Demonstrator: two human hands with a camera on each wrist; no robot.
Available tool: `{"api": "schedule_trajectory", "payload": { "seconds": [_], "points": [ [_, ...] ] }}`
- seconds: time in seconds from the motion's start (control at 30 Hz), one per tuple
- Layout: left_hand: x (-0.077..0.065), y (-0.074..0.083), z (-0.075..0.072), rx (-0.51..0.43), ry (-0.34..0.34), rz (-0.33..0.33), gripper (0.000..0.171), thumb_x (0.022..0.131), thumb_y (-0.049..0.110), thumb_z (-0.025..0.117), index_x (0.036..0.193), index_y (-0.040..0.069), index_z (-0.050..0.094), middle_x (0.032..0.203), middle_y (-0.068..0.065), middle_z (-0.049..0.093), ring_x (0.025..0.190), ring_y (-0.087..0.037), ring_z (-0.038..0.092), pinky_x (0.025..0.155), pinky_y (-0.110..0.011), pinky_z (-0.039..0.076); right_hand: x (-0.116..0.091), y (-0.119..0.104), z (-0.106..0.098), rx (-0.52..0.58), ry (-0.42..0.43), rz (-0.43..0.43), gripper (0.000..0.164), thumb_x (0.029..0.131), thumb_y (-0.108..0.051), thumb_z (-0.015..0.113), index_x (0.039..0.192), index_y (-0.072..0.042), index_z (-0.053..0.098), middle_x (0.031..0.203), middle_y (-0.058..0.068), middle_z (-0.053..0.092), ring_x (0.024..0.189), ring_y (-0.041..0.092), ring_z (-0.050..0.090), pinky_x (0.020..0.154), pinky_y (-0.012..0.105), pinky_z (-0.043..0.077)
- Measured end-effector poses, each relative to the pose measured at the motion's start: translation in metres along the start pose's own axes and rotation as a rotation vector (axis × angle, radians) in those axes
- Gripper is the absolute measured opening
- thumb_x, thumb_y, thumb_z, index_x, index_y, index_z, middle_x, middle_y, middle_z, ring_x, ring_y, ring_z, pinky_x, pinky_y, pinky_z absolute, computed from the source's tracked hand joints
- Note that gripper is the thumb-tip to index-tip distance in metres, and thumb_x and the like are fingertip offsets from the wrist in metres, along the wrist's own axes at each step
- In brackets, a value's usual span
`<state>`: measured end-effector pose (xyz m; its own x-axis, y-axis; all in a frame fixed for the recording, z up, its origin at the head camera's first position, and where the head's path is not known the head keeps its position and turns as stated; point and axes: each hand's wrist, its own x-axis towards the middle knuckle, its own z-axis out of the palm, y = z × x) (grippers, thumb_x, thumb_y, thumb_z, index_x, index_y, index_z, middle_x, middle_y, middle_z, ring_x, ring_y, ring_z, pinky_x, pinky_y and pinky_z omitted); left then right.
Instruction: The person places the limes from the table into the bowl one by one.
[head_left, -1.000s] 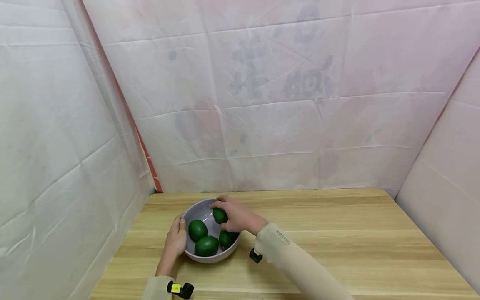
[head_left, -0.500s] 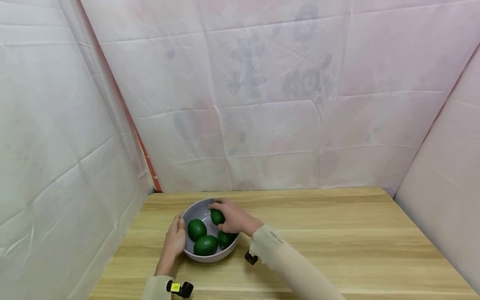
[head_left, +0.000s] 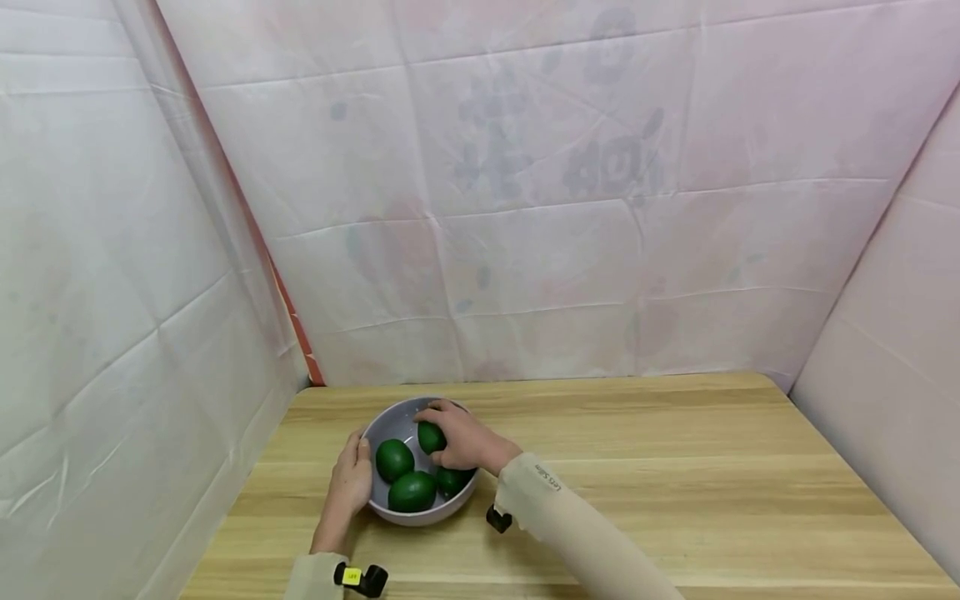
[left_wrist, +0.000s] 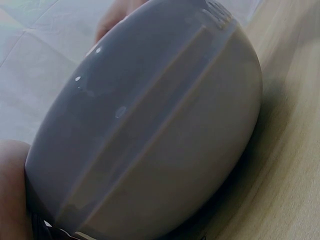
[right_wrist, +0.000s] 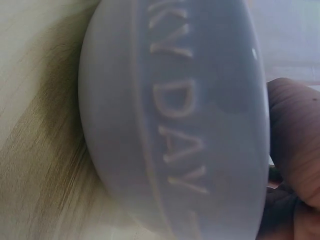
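Observation:
A grey-lilac bowl stands on the table toward its left side, with several dark green avocados in it. My left hand grips the bowl's left side, its thumb near the rim. Reaching over the right rim, my right hand holds one avocado inside the bowl. Another avocado lies at the left, one at the front, and one at the right, partly under my right hand. The bowl's ridged outer wall fills the left wrist view. Raised letters show on the bowl in the right wrist view.
The wooden table extends to the right of the bowl. Pale cloth sheets hang behind and at the left and right sides. A black wrist camera sits below my right sleeve.
My right hand has shifted slightly left with the avocado, further in over the bowl. The left hand and the bowl have stayed nearly still.

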<state>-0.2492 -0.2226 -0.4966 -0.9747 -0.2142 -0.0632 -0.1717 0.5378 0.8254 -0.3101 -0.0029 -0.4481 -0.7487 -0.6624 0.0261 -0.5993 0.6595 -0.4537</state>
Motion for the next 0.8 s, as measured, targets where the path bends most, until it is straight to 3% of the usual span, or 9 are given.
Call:
{"api": "schedule_trajectory", "payload": {
  "seconds": [0.8],
  "points": [
    [-0.003, -0.001, -0.002, 0.011, -0.001, 0.02, 0.055, 0.112, 0.035, 0.018, 0.159, 0.01, 0.029, 0.163, -0.024, 0.032, 0.152, -0.047, 0.029, 0.122, -0.064, 0.025, 0.002, 0.002, 0.016, -0.018, 0.012, -0.009, 0.062, 0.09, -0.027, 0.077, 0.147, -0.019, 0.054, 0.152, 0.014, 0.049, 0.135, 0.03, 0.055, 0.108, 0.045, 0.051]
  ]
}}
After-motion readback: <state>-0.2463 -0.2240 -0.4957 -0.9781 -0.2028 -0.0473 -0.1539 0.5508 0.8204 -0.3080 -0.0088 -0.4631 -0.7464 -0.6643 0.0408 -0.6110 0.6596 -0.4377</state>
